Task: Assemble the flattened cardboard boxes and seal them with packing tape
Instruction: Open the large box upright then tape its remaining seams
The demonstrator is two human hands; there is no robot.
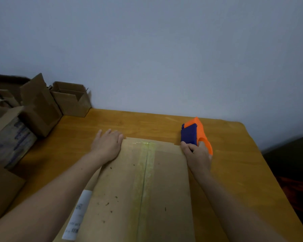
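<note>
Cardboard box (164, 189) lies at six o'clock on the wooden table (234, 154), a strip of tape (144, 172) down its middle seam. The left hand (107, 145) presses flat, fingers straight, on its eleven o'clock corner. At one o'clock the right hand (197, 156) curls round an orange-and-blue tape dispenser (194, 131). Other boxes (72, 100) stand at ten o'clock.
</note>
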